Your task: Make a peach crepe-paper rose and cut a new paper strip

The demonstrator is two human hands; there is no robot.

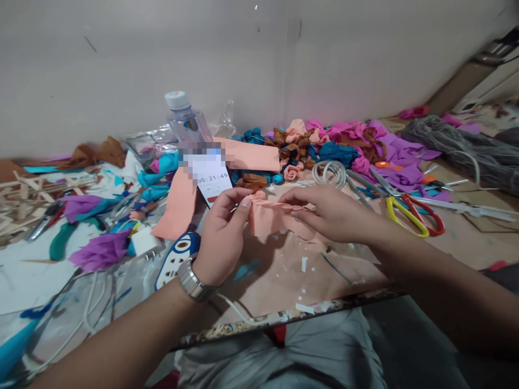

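Between my hands, over the near middle of the table, hangs a strip of peach crepe paper [265, 221], gathered and twisted along its top edge. My left hand [225, 227], with a metal watch on the wrist, pinches the bunched left end between thumb and fingers. Farther along the same edge, my right hand [324, 212] grips the paper with thumb and fingertips closed. The strip's lower part hangs loose below the fingers. Just behind my left hand a phone [211, 175] shows a running timer, with flat peach paper strips [178, 202] beside it.
Scissors with yellow and red handles [409, 210] lie to the right. A clear bottle [186, 121] stands at the back. Rolled paper flowers [295, 146] pile against the wall. A power strip [178, 256] is left of my wrist; grey yarn [450, 146] lies far right.
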